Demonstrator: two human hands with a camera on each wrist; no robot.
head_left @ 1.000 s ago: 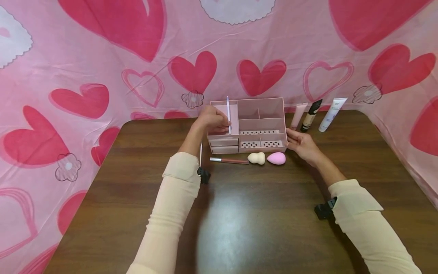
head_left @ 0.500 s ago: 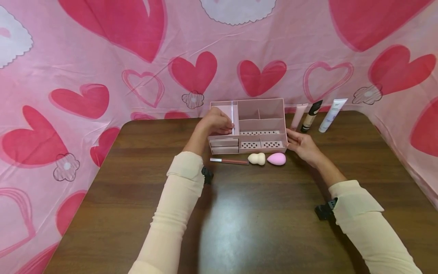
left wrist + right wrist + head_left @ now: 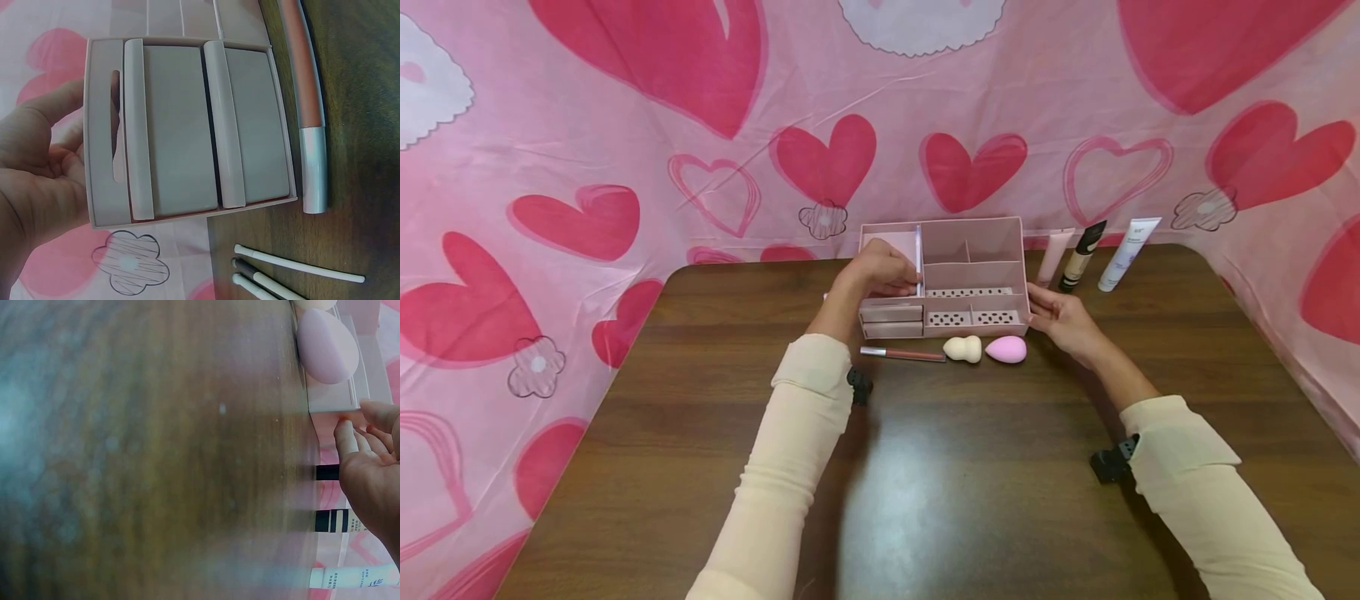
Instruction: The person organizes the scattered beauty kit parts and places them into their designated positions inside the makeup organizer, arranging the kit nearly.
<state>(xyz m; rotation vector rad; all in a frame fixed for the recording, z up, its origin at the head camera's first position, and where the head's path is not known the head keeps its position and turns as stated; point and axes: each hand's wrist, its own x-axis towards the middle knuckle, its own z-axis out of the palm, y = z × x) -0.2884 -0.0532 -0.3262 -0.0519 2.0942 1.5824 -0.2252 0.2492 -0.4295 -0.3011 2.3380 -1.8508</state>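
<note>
A pink makeup organizer (image 3: pixel 973 246) with compartments and two small drawers (image 3: pixel 178 131) stands at the table's back. Reaching into its upper left compartment, my left hand (image 3: pixel 883 267) pinches a slim pale lavender stick (image 3: pixel 918 250), like a pencil, which stands upright by the divider. In the left wrist view the fingertips are partly hidden behind the organizer's front wall. My right hand (image 3: pixel 1063 317) rests its fingers against the organizer's right side. Before the organizer lie a lip gloss tube (image 3: pixel 902 354), a cream sponge (image 3: pixel 962 348) and a pink sponge (image 3: pixel 1006 349).
Right of the organizer stand a pink tube (image 3: pixel 1055 257), a foundation tube with a black cap (image 3: pixel 1081 257) and a white tube (image 3: pixel 1129 254). Several thin sticks (image 3: pixel 300 264) lie left of it on the wooden table (image 3: pixel 985 500). A heart-patterned cloth (image 3: pixel 722 192) hangs behind.
My left hand has moved slightly right and lowered the pale stick into the upper left compartment, up to the divider. The right hand has stayed at the organizer's side.
</note>
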